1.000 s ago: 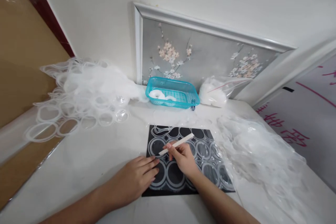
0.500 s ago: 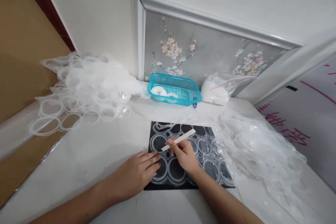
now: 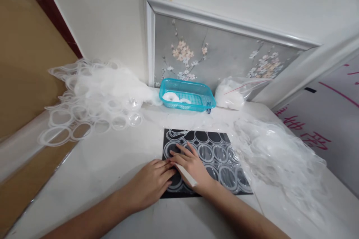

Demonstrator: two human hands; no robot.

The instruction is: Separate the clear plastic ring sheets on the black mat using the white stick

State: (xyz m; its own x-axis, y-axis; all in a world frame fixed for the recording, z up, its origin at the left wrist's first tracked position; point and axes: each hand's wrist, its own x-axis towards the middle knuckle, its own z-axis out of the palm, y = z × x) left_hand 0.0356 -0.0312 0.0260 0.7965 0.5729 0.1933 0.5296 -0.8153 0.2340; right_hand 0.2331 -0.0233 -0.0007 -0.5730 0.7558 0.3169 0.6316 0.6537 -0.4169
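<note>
Both hands, left (image 3: 151, 185) and right (image 3: 193, 164), press flat on the clear ring-patterned plastic sheet (image 3: 215, 153) over a black square mat (image 3: 196, 136); the right one pins a white flat stick (image 3: 186, 174).

I find one item bearing writing: the white board (image 3: 331, 119) leaning at the right edge of the frame. It carries red hand-drawn characters in its lower part, at the right centre of the frame, and red strokes higher up towards the upper right. The characters lie at a steep angle and are partly cut off by the frame edge; I cannot read them with any certainty. A small black mark sits on the same board near its upper left edge; I can make out no lettering on it. I see no label, brand, number or sign on anything else in view.
</note>
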